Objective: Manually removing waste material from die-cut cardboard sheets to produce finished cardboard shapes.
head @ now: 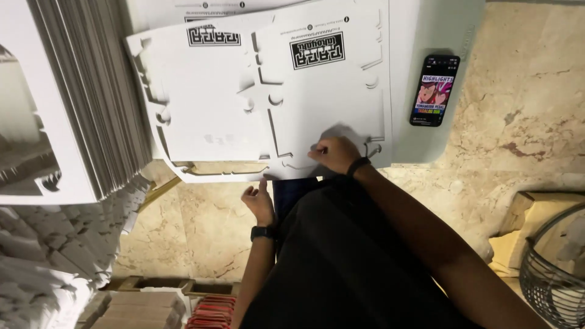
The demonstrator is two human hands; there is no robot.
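Observation:
Flat white die-cut cardboard sheets [317, 103] with black printed logos lie overlapping on a pale table [439, 36]. My right hand [334, 153] presses with closed fingers on the near edge of the right sheet. My left hand [259, 201] is just below the near edge of the sheets, fingers curled, touching or almost touching the underside; I cannot tell if it grips anything. Both wrists wear dark bands.
A tall stack of white flat sheets [91, 97] stands at the left, with a pile of cut white scraps [55, 250] below it. A phone [434, 90] with a lit screen lies on the table at the right. A wire basket [554, 274] sits at lower right on the marble floor [524, 109].

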